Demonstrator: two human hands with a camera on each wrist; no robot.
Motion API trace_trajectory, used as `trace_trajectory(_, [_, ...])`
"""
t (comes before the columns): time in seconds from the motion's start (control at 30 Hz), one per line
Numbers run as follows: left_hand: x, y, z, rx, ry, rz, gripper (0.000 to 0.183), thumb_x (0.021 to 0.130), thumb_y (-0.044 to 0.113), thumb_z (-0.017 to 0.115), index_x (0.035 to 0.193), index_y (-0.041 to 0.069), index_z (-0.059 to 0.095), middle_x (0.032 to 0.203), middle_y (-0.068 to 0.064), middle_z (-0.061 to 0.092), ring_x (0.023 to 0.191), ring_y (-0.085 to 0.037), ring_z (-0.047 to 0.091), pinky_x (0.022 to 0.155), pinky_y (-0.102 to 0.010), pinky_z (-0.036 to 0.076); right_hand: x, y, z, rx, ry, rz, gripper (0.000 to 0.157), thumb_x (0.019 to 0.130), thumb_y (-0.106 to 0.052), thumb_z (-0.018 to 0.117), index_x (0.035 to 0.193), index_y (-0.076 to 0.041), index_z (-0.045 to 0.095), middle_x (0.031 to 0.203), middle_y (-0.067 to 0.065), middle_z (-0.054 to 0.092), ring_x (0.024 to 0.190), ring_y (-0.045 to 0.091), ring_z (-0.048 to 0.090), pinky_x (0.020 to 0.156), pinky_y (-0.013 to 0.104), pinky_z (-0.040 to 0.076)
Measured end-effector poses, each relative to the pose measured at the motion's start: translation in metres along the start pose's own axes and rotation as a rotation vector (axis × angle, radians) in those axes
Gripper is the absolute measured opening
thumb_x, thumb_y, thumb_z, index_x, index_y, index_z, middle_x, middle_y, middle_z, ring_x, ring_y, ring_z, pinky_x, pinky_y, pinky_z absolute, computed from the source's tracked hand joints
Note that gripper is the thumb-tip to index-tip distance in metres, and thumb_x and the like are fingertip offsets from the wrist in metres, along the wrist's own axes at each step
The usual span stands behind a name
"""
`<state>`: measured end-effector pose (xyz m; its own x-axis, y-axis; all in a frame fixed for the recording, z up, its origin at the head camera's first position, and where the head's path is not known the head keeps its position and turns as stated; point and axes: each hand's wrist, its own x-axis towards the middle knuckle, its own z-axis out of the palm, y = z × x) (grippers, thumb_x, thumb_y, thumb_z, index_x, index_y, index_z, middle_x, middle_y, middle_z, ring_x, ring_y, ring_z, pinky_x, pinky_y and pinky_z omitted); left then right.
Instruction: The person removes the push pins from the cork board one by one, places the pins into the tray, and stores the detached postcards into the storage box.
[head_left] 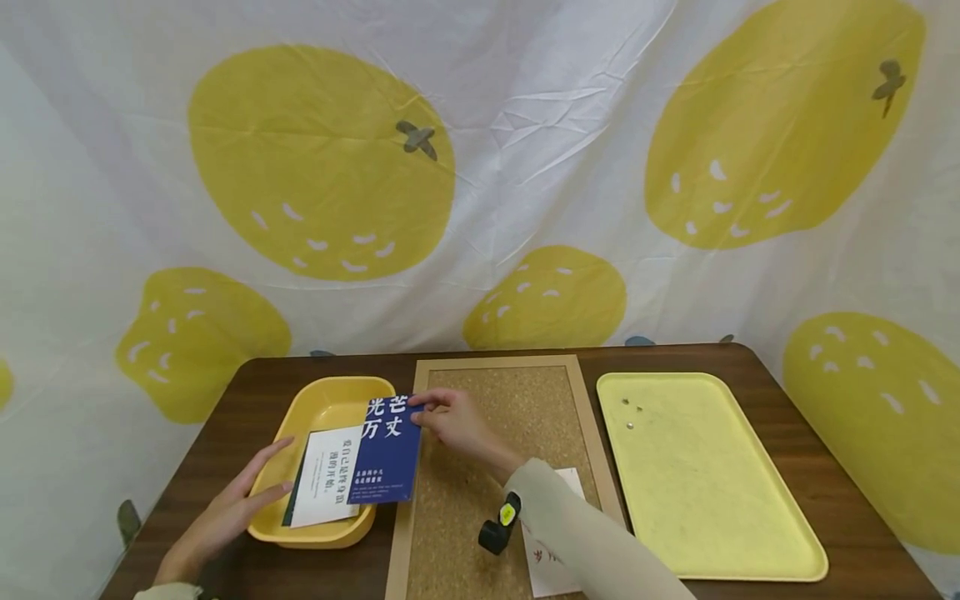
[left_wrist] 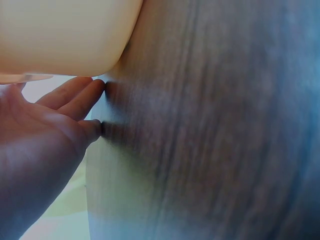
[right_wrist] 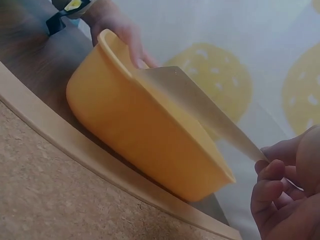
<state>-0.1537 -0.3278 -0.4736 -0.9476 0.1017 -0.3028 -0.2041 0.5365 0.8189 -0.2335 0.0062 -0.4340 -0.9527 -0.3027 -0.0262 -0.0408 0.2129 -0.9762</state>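
Note:
My right hand (head_left: 457, 425) pinches the upper right corner of a dark blue postcard (head_left: 388, 467) with white characters. The blue card is tilted over the right rim of a yellow plastic basin (head_left: 341, 387); its pale back (right_wrist: 195, 97) faces the right wrist view. A white postcard (head_left: 322, 479) with printed text lies in the basin, partly covered by the blue one, and a dark green edge shows beneath it. My left hand (head_left: 232, 500) rests at the basin's left rim, its thumb reaching over the inside. In the left wrist view its other fingers (left_wrist: 82, 100) extend beside the basin wall near the table.
A wood-framed cork board (head_left: 495, 375) lies right of the basin. On it, partly under my right sleeve, is another white card (head_left: 543, 567). Farther right, a pale yellow tray (head_left: 712, 483) holds several small pins (head_left: 630, 426). A lemon-print curtain (head_left: 480, 183) hangs behind the brown table (head_left: 360, 575).

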Motion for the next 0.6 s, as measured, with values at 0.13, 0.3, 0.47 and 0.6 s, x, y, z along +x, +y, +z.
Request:
trace_trajectory(0.13, [0.0, -0.001, 0.001, -0.006, 0.001, 0.0, 0.074, 0.097, 0.038, 0.061, 0.158, 0.026, 0.02, 0.166, -0.013, 0.006, 0.15, -0.045, 0.001, 0.112, -0.073, 0.005, 0.004, 0.0, 0.003, -0.009, 0.013, 0.007, 0.017, 0.09, -0.008, 0.071, 0.106, -0.008, 0.075, 0.083, 0.0, 0.059, 0.055, 0.012, 0.047, 0.047, 0.021, 0.037])
trace_trajectory(0.3, [0.001, -0.002, 0.0, -0.008, 0.005, 0.021, 0.072, 0.097, 0.037, 0.06, 0.157, 0.026, 0.021, 0.166, -0.013, 0.007, 0.15, -0.044, 0.001, 0.112, -0.073, 0.005, 0.008, 0.0, 0.007, -0.02, 0.023, 0.013, 0.016, 0.09, -0.007, 0.07, 0.105, -0.008, 0.075, 0.084, 0.0, 0.061, 0.054, 0.012, 0.047, 0.047, 0.021, 0.037])
trace_trajectory(0.47, [0.001, -0.002, 0.0, -0.013, 0.001, -0.004, 0.073, 0.097, 0.037, 0.061, 0.157, 0.027, 0.02, 0.166, -0.014, 0.005, 0.15, -0.045, 0.001, 0.112, -0.073, 0.004, 0.012, 0.001, 0.011, -0.038, 0.029, 0.023, 0.015, 0.09, -0.007, 0.071, 0.105, -0.009, 0.075, 0.084, 0.001, 0.058, 0.054, 0.012, 0.047, 0.047, 0.022, 0.037])
trace_trajectory(0.6, [0.001, -0.002, -0.001, -0.006, 0.0, -0.03, 0.074, 0.097, 0.038, 0.06, 0.158, 0.028, 0.019, 0.166, -0.015, 0.004, 0.149, -0.047, 0.0, 0.111, -0.074, 0.004, 0.015, 0.0, 0.016, -0.026, 0.018, 0.033, 0.016, 0.091, -0.007, 0.07, 0.106, -0.009, 0.075, 0.086, 0.002, 0.059, 0.057, 0.012, 0.048, 0.048, 0.022, 0.037])
